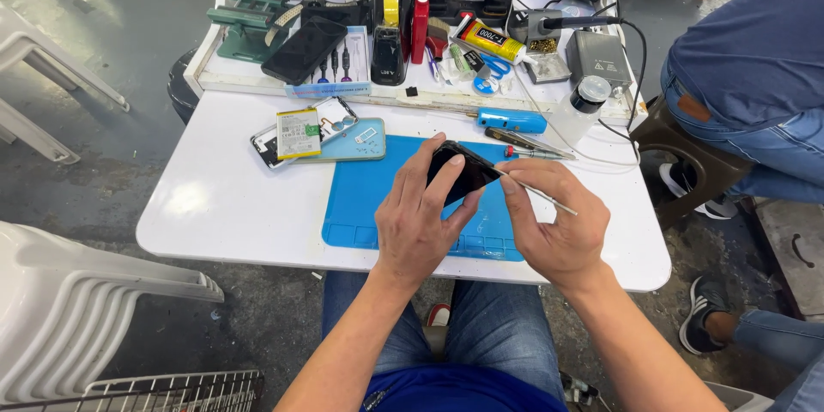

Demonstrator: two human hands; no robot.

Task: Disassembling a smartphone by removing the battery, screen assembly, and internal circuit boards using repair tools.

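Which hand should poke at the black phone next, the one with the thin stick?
Probably the right hand: it pinches the thin tool with its tip at the black phone. The left hand grips that phone.

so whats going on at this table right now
A person sits at a white table and works over a blue mat. The left hand holds a dark phone tilted above the mat, while the right hand holds a thin metal tool against the phone's edge. An opened phone with its battery showing lies to the left of the mat, and screwdrivers lie behind it. Another person in jeans sits to the right.
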